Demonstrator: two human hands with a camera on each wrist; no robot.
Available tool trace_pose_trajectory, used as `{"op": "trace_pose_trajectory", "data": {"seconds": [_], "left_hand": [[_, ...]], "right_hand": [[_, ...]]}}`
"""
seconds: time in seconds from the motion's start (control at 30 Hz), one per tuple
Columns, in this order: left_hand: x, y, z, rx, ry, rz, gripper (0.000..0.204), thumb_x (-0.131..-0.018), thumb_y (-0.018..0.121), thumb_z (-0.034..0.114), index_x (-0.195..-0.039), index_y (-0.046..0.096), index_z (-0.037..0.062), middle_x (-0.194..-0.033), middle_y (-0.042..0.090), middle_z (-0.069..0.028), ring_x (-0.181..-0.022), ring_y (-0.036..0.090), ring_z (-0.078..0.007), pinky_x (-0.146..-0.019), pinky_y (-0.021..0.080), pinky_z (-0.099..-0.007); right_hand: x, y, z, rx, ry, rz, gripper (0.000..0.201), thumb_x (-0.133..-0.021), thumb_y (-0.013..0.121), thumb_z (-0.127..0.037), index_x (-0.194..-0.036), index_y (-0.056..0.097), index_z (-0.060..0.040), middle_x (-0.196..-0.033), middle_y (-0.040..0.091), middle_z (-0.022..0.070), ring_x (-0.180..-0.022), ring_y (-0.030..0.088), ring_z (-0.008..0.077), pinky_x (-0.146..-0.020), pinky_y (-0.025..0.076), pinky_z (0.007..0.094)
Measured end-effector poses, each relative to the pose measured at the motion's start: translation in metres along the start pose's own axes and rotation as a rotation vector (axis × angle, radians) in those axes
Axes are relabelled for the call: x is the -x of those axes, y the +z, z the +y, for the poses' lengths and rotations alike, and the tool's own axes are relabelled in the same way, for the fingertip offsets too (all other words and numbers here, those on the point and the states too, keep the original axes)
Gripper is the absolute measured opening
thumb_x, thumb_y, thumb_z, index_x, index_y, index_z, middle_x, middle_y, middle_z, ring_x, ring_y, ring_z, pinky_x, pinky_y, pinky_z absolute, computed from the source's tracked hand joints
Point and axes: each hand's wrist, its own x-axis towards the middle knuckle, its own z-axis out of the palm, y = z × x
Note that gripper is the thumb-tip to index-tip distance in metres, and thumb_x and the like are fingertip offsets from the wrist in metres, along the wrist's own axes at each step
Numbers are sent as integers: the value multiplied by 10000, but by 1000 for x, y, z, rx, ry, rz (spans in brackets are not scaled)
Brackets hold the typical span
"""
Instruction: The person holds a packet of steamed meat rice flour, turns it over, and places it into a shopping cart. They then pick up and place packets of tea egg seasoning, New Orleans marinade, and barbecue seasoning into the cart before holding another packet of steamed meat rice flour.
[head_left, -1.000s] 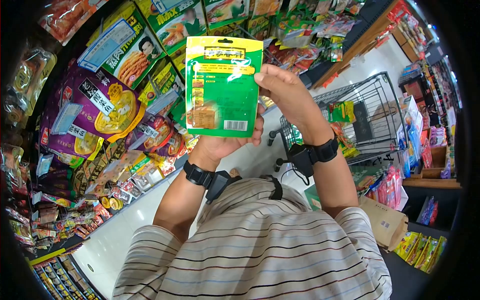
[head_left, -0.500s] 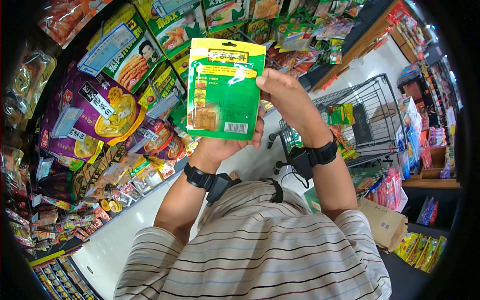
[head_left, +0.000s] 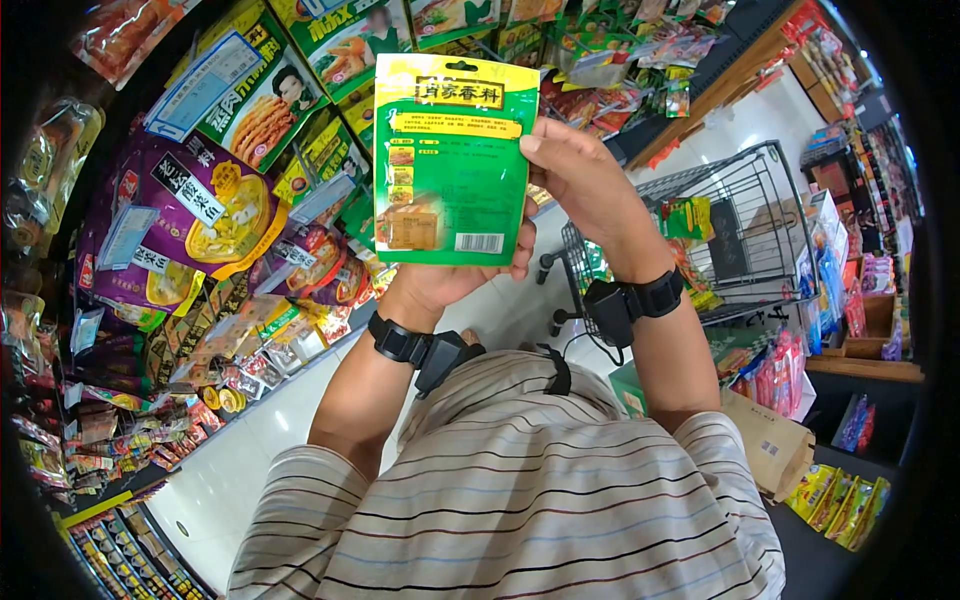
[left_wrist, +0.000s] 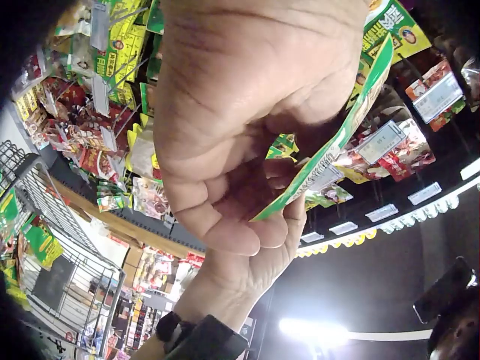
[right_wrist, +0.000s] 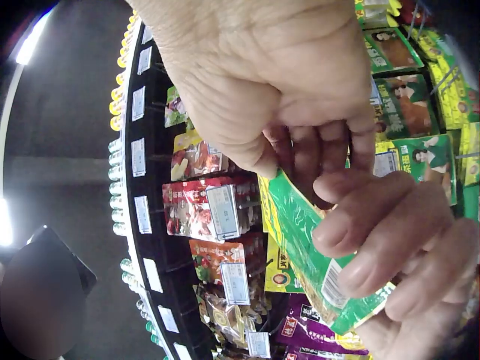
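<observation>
A green and yellow packet is held upright, printed back with a barcode facing the head camera. The left hand supports it from below and behind, its fingertips curled round the packet's lower right edge. At the upper right edge the right hand pinches it, thumb in front and the other fingers behind. In the left wrist view the left hand has its fingers bent at the packet's edge. The right wrist view has the right hand gripping the packet above the left hand's fingers.
Shelves of hanging packets, including a purple bag, stand at the left and front. A metal shopping cart holding several packets is at the right. Beyond it are a cardboard box and more shelving. Tiled floor shows at lower left.
Both hands still hold the packet. It has risen slightly and tilted, so the glare has gone and its print shows more clearly. The right forearm has shifted slightly right.
</observation>
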Motion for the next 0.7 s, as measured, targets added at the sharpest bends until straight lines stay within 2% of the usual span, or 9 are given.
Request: {"op": "trace_pose_trajectory", "data": {"seconds": [0.03,0.13,0.33,0.53,0.63,0.7], "left_hand": [[0,2,-1,14,2,-3,547,-955,544,461,-1215,587,-18,-1041,659,-150,-850,680,-270,-693,569,-407],[-1,3,-1,20,0,-1,541,-960,538,456,-1215,590,-18,-1045,658,-149,-856,679,-271,-690,567,-406],[-2,4,-3,-2,3,13,537,-970,518,452,-1219,589,-18,-1052,660,-156,-860,680,-271,-691,565,-403],[0,6,-1,-20,0,17,553,-970,515,454,-1228,574,-31,-1026,667,-167,-856,682,-275,-702,565,-401],[2,9,0,-15,-2,16,559,-969,518,454,-1230,570,-37,-1017,672,-171,-853,683,-278,-704,565,-398],[3,10,1,-12,-3,22,559,-968,520,454,-1229,570,-38,-1012,674,-172,-849,683,-279,-704,565,-396]], "right_hand": [[1,2,-1,-3,-6,28,213,-994,571,-256,-1029,639,-57,-865,641,-3,-753,571,103,-737,473,279],[0,-12,5,12,5,-60,301,-993,567,-263,-1176,615,-29,-981,646,-4,-876,576,84,-817,450,273],[1,-15,4,-18,12,-98,283,-988,571,-267,-1147,620,-37,-970,640,-5,-884,571,82,-825,445,274],[1,-11,5,22,11,-51,239,-982,564,-253,-1089,617,-47,-944,633,-12,-854,565,79,-793,447,272],[1,-5,4,20,-12,-13,219,-987,571,-262,-1020,622,-52,-839,627,5,-721,555,114,-676,461,276],[1,-3,3,12,-10,-24,222,-987,572,-263,-1019,623,-49,-840,629,6,-722,555,117,-676,461,277]]}}
